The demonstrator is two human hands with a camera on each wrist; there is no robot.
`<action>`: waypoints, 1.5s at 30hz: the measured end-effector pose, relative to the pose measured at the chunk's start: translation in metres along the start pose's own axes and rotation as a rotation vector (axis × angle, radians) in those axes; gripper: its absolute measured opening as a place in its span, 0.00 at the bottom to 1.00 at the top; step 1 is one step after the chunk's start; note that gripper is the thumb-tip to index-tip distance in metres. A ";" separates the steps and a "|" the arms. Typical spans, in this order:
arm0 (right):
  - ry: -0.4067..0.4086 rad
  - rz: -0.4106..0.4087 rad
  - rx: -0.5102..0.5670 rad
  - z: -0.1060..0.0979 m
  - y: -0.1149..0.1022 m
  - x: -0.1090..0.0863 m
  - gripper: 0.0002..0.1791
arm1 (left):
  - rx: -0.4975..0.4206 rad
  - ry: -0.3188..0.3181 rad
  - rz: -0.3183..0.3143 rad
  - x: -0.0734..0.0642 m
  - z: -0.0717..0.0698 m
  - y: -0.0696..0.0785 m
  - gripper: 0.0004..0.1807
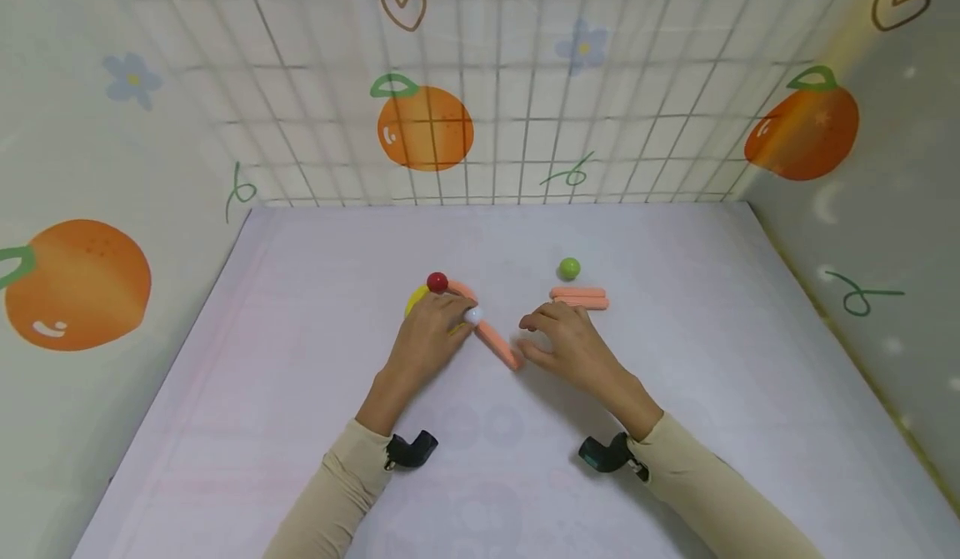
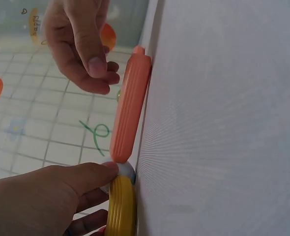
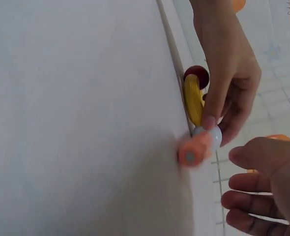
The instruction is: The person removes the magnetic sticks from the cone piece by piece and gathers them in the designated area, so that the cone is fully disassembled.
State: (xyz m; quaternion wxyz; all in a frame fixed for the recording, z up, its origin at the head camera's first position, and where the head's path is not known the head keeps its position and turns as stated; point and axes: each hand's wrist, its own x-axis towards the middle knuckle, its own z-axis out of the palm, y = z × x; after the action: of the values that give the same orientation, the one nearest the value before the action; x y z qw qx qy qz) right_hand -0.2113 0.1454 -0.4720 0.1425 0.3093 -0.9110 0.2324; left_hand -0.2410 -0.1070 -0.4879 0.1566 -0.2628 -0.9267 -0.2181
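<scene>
My left hand (image 1: 426, 330) pinches a white ball (image 1: 472, 315) between thumb and fingers. Into this ball run a straight salmon-pink stick (image 1: 498, 345), slanting toward the right hand, and a curved yellow piece (image 2: 121, 206). A curved pink piece (image 1: 460, 289) and a dark red ball (image 1: 437, 281) belong to the same joined shape, partly covered by the left hand. In the left wrist view the pink stick shows ridged sides and a small peg at its free end. Just right of that end, my right hand (image 1: 567, 342) hovers with loosely bent, parted fingers, holding nothing.
Two straight pink sticks (image 1: 579, 301) lie side by side beyond the right hand, with a green ball (image 1: 570, 268) behind them. The pale tabletop (image 1: 240, 359) ends at a back curtain (image 1: 517, 126) printed with oranges and a grid. Side curtains flank it.
</scene>
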 end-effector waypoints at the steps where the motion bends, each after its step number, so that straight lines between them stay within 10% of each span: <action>1: -0.018 0.012 -0.009 0.001 -0.002 0.002 0.11 | -0.003 0.004 -0.006 0.000 0.000 0.000 0.16; 15: -0.084 0.073 -0.190 0.012 -0.012 0.012 0.10 | -0.050 0.063 0.070 0.001 0.005 -0.005 0.15; 26: -0.060 0.056 -0.052 0.011 -0.016 0.008 0.06 | 0.148 0.100 0.093 0.001 0.007 -0.007 0.17; 36: 0.123 -0.046 -0.072 -0.040 0.013 -0.011 0.11 | 0.076 0.093 0.050 0.001 0.010 -0.008 0.19; 45: 0.105 0.013 -0.151 -0.072 0.052 -0.020 0.10 | 0.046 0.082 0.040 -0.002 0.010 -0.006 0.19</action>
State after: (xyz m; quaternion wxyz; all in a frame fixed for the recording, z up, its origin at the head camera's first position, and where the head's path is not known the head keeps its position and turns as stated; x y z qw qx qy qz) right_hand -0.2200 0.2286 -0.4365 0.2117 0.2793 -0.9192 0.1798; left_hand -0.2447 -0.1074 -0.4995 0.2047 -0.2686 -0.9189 -0.2041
